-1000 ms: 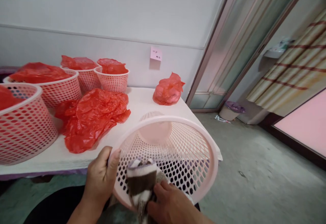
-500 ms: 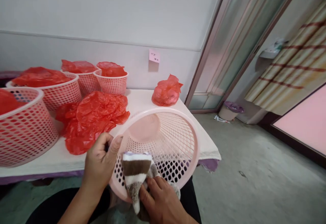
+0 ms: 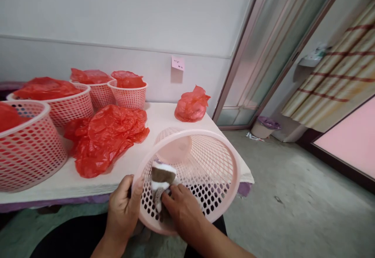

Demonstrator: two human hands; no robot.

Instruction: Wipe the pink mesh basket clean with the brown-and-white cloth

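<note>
Left hand (image 3: 124,207) clamps basket (image 3: 205,160) rim at 9 o'clock, right hand (image 3: 183,207) grips cloth (image 3: 162,176) inside; one-sided hold, so a hard push could twist basket loose.

The left hand (image 3: 122,207) is curled, thumb (image 3: 136,196) raised, while the right hand (image 3: 182,206) extends forward, fingers (image 3: 173,191) bent

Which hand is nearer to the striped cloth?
The right hand: its fingers hold the striped cloth inside the tilted basket. The left hand grips the basket's rim, apart from the cloth.
</note>
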